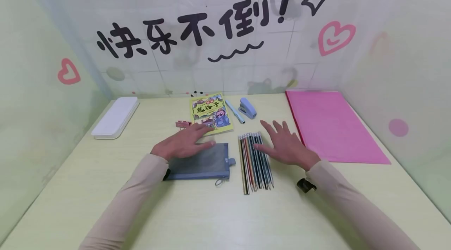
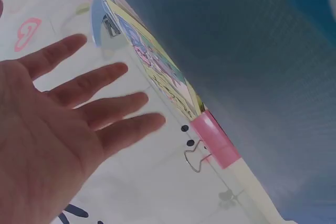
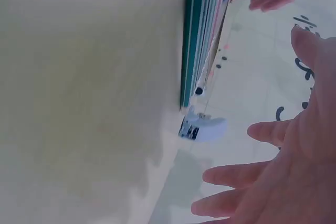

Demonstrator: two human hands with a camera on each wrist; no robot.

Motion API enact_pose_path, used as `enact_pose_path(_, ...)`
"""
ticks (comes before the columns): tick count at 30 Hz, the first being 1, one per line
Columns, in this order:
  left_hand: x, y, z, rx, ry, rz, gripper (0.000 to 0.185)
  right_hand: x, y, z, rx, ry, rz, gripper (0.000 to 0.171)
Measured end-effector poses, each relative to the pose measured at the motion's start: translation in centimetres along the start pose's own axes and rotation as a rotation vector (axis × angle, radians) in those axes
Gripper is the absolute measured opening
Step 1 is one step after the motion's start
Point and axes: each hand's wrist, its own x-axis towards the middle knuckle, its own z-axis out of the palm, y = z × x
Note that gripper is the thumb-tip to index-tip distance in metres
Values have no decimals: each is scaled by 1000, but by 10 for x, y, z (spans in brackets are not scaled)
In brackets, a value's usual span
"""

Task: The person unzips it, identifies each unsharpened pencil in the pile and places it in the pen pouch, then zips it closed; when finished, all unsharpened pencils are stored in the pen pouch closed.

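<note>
My left hand (image 1: 186, 142) hovers over a blue-grey zip pouch (image 1: 201, 164), its fingers extended and holding nothing. In the left wrist view the same hand (image 2: 68, 114) is spread, with a pink binder clip (image 2: 216, 139) beyond its fingertips. To the right of the pouch lies a row of several pencils (image 1: 255, 164). My right hand (image 1: 287, 144) is above their right side, fingers apart and nothing in it. The right wrist view shows that palm (image 3: 283, 171) with spread fingers, near the pencils (image 3: 202, 35) and a blue stapler (image 3: 205, 128).
Behind the pouch lies a yellow comic-style book (image 1: 211, 113), with a light blue pen (image 1: 234, 111) and the stapler (image 1: 248, 108) beside it. A white case (image 1: 116, 117) sits at the back left. A pink folder (image 1: 334, 128) occupies the right side. Printed curtains enclose the table.
</note>
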Motion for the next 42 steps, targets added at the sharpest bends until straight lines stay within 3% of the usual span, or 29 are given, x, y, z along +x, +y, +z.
enact_pose_path(8, 0, 20, 3, 56, -17, 235, 39, -13, -18, 2, 315, -47, -114, 82)
enact_pose_path(14, 5, 35, 3, 40, -62, 339, 30, -24, -35, 1, 400, -38, -193, 71)
enact_pose_path(19, 11, 46, 8, 25, -143, 364, 27, -28, -42, 4, 439, -29, -228, 63)
enact_pose_path(26, 16, 54, 19, 116, -199, 398, 27, -29, -44, 10, 504, -30, -229, 49)
enact_pose_path(35, 25, 62, 26, 258, -144, 376, 20, -29, -45, 12, 543, 3, -208, 40)
enact_pose_path(39, 27, 63, 17, 301, -89, 381, 16, -25, -48, 9, 589, 24, -192, 37)
enact_pose_path(42, 27, 62, 2, 266, -48, 373, 15, -22, -52, 5, 602, 40, -167, 34)
